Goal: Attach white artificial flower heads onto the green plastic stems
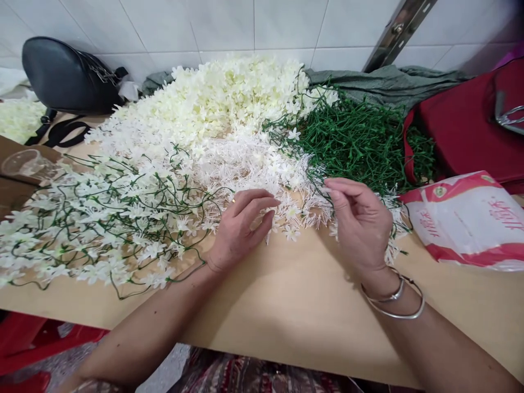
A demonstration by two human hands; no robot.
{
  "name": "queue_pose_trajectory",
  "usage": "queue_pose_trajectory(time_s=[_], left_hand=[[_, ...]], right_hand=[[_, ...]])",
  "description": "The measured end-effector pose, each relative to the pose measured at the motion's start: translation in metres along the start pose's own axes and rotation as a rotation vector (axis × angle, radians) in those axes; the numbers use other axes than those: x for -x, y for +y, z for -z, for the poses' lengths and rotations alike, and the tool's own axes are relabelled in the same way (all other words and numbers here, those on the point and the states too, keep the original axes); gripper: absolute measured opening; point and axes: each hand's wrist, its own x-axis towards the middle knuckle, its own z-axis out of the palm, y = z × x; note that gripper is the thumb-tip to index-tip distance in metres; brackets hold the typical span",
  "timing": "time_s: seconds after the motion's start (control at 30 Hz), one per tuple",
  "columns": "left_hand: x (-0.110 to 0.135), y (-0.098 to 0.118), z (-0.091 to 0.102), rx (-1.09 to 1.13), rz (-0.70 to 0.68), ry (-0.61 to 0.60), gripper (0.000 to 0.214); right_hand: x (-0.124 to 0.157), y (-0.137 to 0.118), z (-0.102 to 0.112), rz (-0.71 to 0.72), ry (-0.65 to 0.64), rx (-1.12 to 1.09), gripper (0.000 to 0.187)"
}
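Note:
My left hand (243, 224) rests on the tan table (295, 305), fingers curled over small white plastic flower pieces (262, 164) at the pile's near edge. My right hand (360, 221), with two silver bangles at the wrist, pinches a thin green wire stem (317, 188) between thumb and fingers. A heap of cream flower petals (229, 95) lies behind. Bare green stems (360, 139) are piled to the right of it. Finished stems with white blossoms (102, 224) spread out to the left.
A black bag (67, 76) sits at the back left by the tiled wall. A red bag (470, 128) and a red-and-white plastic packet (466, 218) lie at the right. A clear plastic cup (27, 162) stands at far left. Grey-green cloth (385, 82) lies behind.

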Motion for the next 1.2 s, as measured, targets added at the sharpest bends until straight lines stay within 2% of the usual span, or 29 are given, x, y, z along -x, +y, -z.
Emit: queue_pose_trajectory(time_s=[0.1,0.3,0.4,0.5,0.7,0.8,0.9,0.97,1.07,1.2], left_hand=[[-0.006,0.003,-0.004,-0.053,-0.052,-0.053,0.016],[-0.021,0.006,-0.017,-0.267,-0.161,-0.341,0.019],[-0.025,-0.002,-0.026,-0.336,-0.196,-0.385,0.017],[-0.026,-0.009,-0.03,-0.297,-0.181,-0.339,0.015],[-0.018,-0.006,-0.017,-0.108,-0.082,-0.121,0.023],[-0.016,-0.001,-0.016,0.105,0.065,-0.112,0.023],[-0.016,0.002,-0.019,0.423,0.288,-0.132,0.018],[-0.018,0.003,-0.02,0.631,0.378,-0.144,0.019],[-0.02,0.003,-0.023,0.725,0.392,-0.125,0.025],[-0.017,0.0,-0.029,0.731,0.402,-0.079,0.013]], right_hand=[[-0.006,0.004,0.003,-0.06,0.065,-0.013,0.013],[-0.009,0.011,0.005,-0.054,0.089,-0.029,0.018],[-0.009,0.01,0.004,-0.035,0.083,-0.05,0.019],[-0.008,0.007,0.005,-0.04,0.031,-0.043,0.018],[-0.001,0.003,0.004,-0.067,-0.114,0.021,0.012],[0.003,0.0,0.0,-0.104,-0.172,-0.026,0.013],[0.006,-0.003,-0.004,-0.134,-0.165,-0.107,0.01],[0.007,-0.004,-0.004,-0.135,-0.155,-0.119,0.011],[0.007,-0.003,-0.003,-0.145,-0.133,-0.085,0.011],[0.006,-0.005,-0.001,-0.153,-0.118,-0.078,0.013]])
